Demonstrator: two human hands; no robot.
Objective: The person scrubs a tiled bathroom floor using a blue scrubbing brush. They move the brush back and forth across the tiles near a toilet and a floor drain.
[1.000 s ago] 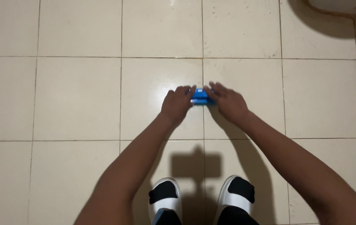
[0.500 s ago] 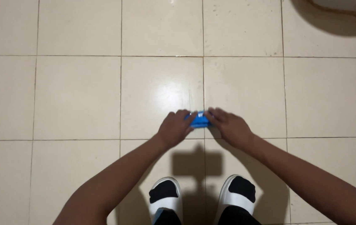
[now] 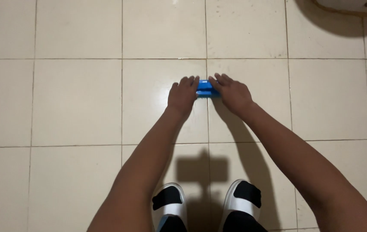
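A small, flat blue block (image 3: 205,89), probably a sponge or scrubbing pad, lies on the glossy cream tiled floor (image 3: 76,99) beside a grout line. The left hand (image 3: 183,95) and right hand (image 3: 231,92) press its ends, fingers close together. It seems light and slightly soft; gripping the short ends suits it.

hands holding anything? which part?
A small blue object on the tiled floor, gripped at its two ends: left hand, right hand.
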